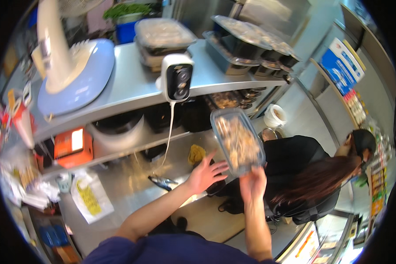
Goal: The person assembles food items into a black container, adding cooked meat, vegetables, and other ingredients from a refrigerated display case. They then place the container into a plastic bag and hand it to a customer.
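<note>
A rectangular see-through plastic tub (237,138), filled with light brown food pieces I cannot identify, is held up tilted in front of me. My right hand (253,182) grips its near end, the thumb at the rim and the other fingers mostly hidden beneath. Beside the tub's left side, my left hand (207,175) has its fingers spread and holds nothing. Below it on the steel counter (132,207) lie a crumpled yellow cloth (196,155) and a dark, shiny, slim object (163,181).
Above the counter, a steel shelf (123,83) bears a fan base (77,79), a white camera (177,79) and stacked food tubs (165,33). An orange device (73,147) sits at left, near a printed white bag (90,196). A person in black (295,176) bends close at right.
</note>
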`<state>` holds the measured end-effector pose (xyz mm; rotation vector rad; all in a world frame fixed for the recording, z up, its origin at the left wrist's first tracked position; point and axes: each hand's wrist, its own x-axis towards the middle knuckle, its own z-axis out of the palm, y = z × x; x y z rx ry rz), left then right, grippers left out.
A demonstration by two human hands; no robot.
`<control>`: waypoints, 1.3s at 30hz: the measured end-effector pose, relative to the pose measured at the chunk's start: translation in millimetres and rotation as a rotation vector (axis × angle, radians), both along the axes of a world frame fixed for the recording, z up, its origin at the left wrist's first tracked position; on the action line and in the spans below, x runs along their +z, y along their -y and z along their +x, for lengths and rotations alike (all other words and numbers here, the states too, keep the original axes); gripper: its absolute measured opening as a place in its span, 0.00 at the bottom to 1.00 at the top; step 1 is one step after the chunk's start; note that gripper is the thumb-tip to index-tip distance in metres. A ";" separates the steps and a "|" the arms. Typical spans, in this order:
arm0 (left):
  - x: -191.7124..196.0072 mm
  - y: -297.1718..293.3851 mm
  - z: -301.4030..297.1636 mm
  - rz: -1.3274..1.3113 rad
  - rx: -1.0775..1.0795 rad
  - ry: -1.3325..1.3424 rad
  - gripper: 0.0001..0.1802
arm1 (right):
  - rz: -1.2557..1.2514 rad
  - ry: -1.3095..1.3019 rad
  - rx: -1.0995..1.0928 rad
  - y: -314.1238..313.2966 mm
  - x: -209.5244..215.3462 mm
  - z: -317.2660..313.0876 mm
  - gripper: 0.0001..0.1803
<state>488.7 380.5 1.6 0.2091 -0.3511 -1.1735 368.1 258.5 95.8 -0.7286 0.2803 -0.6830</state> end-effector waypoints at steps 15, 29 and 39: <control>-35.9 -149.4 -99.7 0.254 0.325 -0.324 0.20 | -1.131 -0.437 1.193 -78.2 -0.2 52.3 0.23; -82.7 -441.8 -81.5 0.106 0.580 -0.462 0.25 | -1.400 0.176 1.687 -420.3 -43.4 179.6 0.25; -122.4 -555.0 -25.1 0.072 0.422 -0.526 0.25 | -1.045 -0.165 2.068 -536.6 -71.4 241.5 0.23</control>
